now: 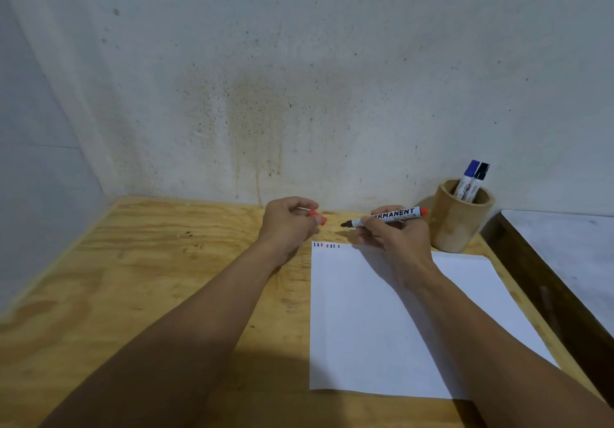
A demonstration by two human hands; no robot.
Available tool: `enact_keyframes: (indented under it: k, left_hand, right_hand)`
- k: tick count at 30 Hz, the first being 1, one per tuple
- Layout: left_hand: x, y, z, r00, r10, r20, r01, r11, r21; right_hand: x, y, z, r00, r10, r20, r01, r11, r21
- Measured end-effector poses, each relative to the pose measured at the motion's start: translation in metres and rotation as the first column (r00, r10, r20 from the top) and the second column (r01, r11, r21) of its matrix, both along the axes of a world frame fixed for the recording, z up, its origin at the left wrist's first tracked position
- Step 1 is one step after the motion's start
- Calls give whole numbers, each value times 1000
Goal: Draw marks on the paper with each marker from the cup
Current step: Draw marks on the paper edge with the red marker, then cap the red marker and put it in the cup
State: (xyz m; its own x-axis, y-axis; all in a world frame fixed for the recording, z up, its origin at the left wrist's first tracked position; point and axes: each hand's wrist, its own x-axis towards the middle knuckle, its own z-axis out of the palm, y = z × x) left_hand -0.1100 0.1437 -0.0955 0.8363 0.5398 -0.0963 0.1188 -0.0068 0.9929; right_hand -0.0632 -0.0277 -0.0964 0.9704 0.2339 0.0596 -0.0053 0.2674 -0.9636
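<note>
My right hand (392,233) holds a white marker (388,216) with a red end, level, its bare dark tip pointing left, just beyond the far edge of the paper. My left hand (289,220) is closed around the red cap (317,216), a short gap left of the tip. The white paper (382,328) lies on the plywood table and has several short blue and red marks (327,245) along its top left corner. A wooden cup (460,218) stands at the back right with a blue-capped marker (466,178) and a black-capped marker (478,181) upright in it.
The plywood table (149,278) meets a stained white wall at the back and left. A dark edge and a pale surface (564,254) lie to the right of the table, close to the cup and the paper's right side.
</note>
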Motion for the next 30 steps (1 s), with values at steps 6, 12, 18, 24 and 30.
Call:
enact_keyframes:
  k: [6,12,18,24,30]
  left_hand:
    - [-6,-7,10,998,-62,30,68,953,-295]
    - [-9,-14,13,992,-120,48,129,939,-319]
    - [-11,-26,20,982,-174,74,188,939,-289]
    - [-12,-41,26,982,-152,114,177,952,-251]
    - [-14,-52,29,978,-139,156,172,960,-219]
  right_hand:
    - [3,-1,7,998,15,53,-16,1000,10]
    - [-3,-6,13,999,14,49,-15,999,35]
    - [-7,-14,18,997,26,68,-25,999,-26]
    - [-4,-24,23,998,18,67,-15,999,-40]
    - [-2,-33,29,998,32,48,-27,994,-109]
